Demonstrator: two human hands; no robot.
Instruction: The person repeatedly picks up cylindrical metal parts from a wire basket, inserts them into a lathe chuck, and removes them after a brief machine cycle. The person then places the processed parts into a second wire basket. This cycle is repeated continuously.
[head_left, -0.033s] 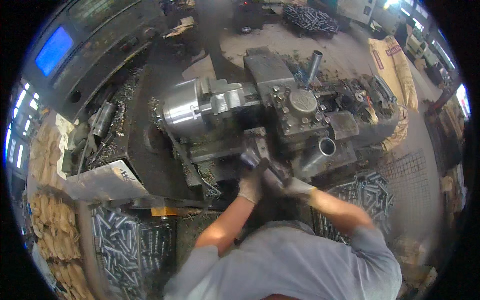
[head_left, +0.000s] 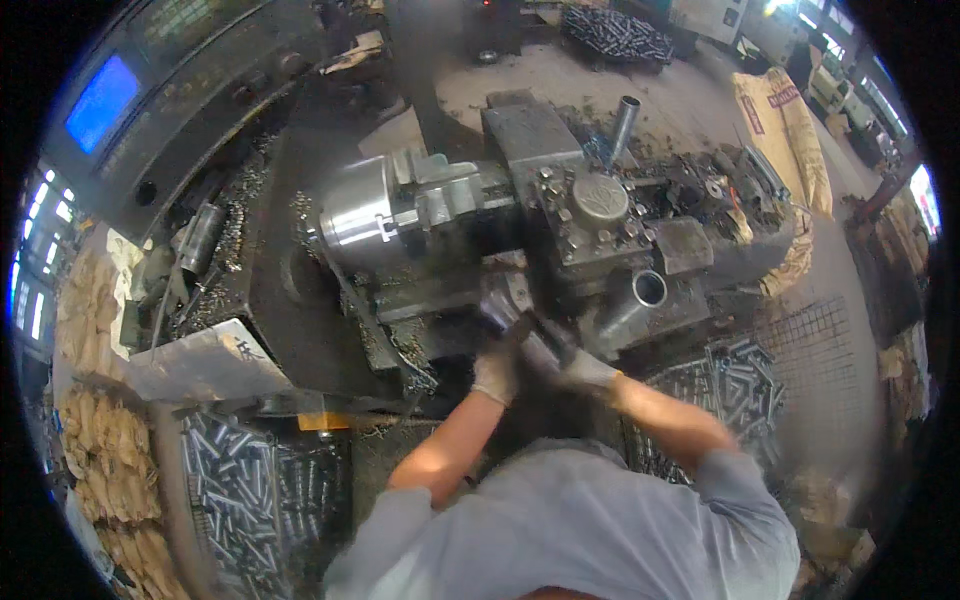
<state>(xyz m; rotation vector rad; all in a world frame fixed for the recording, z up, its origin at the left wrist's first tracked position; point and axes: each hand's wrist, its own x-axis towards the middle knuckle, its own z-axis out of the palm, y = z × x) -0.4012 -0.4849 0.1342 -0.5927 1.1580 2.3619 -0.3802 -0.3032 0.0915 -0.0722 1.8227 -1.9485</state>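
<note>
Metal tube (head_left: 540, 352) lay gripped near the tool turret (head_left: 600, 200), fingers of left hand (head_left: 497, 368) and right hand (head_left: 583, 370) closed around it, as I watched remotely. A loosened grip, I judged, risked a drop; a rightward swing, striking the standing pipe (head_left: 628, 310). Its long axis slanted from upper left, away from the wearer, to lower right.

Shiny metal cylinder (head_left: 541, 353), held aslant
</note>
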